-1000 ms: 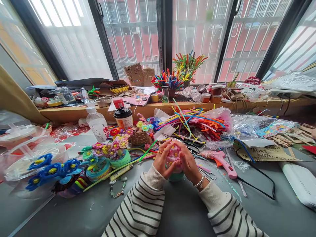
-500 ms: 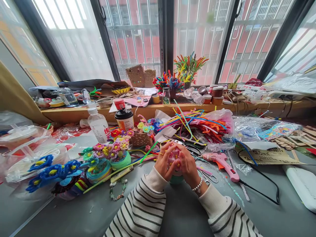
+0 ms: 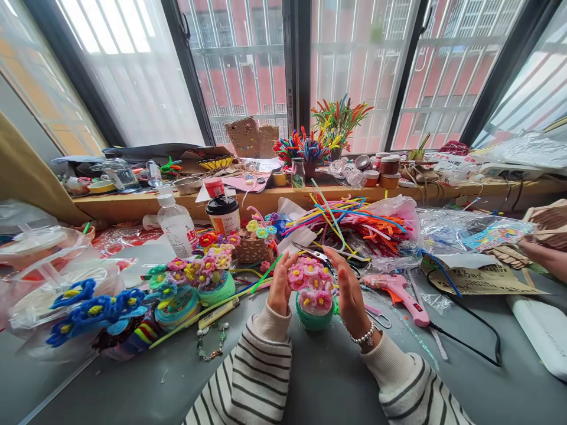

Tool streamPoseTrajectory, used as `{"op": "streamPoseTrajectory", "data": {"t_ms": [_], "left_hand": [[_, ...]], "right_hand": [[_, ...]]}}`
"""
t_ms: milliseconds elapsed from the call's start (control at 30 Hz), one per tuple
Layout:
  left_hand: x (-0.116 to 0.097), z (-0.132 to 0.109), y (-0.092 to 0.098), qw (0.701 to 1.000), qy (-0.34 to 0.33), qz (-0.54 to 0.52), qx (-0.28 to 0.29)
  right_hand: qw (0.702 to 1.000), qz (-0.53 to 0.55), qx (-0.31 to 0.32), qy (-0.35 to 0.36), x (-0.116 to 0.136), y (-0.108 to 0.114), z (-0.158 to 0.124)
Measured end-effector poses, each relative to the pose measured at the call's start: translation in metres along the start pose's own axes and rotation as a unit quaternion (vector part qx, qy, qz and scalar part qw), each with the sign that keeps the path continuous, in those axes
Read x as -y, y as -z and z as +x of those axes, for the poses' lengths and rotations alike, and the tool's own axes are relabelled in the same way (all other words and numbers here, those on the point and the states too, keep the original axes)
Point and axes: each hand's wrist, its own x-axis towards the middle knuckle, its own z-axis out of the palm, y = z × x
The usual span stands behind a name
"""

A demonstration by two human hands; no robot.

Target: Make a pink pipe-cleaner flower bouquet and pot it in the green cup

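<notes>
A small green pot stands upright on the grey table between my hands, topped by a dome of pink pipe-cleaner flowers with yellow and red centres. My left hand is upright along the left side of the flowers, fingers extended; whether it touches the petals I cannot tell. My right hand stands a little apart on the right, palm turned inward and fingers stretched out, wearing a beaded bracelet. Neither hand grips anything. Black-handled scissors lie just behind, partly covered by my right hand.
Left stand blue flowers and more flower pots. A bead bracelet lies nearby. Right is a pink glue gun with a black cord. Pipe cleaners heap behind. Another person's hand holds wooden pieces at far right.
My hands have parted from around the pink flowers, one to each side, uncovering the flowers and green pot. Another person's hand with wooden pieces has entered at the right edge.
</notes>
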Motion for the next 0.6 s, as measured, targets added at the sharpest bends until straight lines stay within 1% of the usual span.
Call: {"op": "streamPoseTrajectory", "data": {"t_ms": [67, 100, 167, 200, 300, 367, 400, 500, 600], "left_hand": [[0.001, 0.003, 0.007, 0.998, 0.065, -0.017, 0.005], [0.000, 0.004, 0.012, 0.997, 0.078, 0.004, 0.010], [-0.002, 0.003, 0.020, 0.996, 0.074, 0.047, 0.017], [-0.004, 0.001, 0.023, 0.995, 0.073, 0.058, 0.025], [-0.009, -0.004, 0.023, 0.988, 0.064, 0.112, 0.081], [-0.010, -0.007, 0.019, 0.977, 0.042, 0.168, 0.121], [-0.010, -0.008, 0.016, 0.973, 0.028, 0.192, 0.129], [-0.002, -0.008, 0.010, 0.970, 0.011, 0.222, 0.099], [0.010, -0.007, 0.009, 0.973, 0.028, 0.219, 0.067]], "right_hand": [[0.998, 0.028, 0.001, -0.049, -0.004, 0.003, 0.001], [0.997, 0.026, 0.006, -0.076, -0.006, 0.006, 0.002], [0.992, -0.015, 0.033, -0.119, -0.011, 0.016, 0.002], [0.990, -0.027, 0.049, -0.128, -0.013, 0.022, 0.003], [0.983, -0.051, 0.124, -0.129, -0.015, 0.036, 0.001], [0.975, -0.067, 0.178, -0.118, -0.013, 0.040, -0.001], [0.971, -0.072, 0.201, -0.110, -0.012, 0.040, -0.003], [0.965, -0.069, 0.236, -0.091, -0.011, 0.034, -0.005], [0.964, -0.047, 0.237, -0.109, -0.013, 0.029, -0.006]]}}
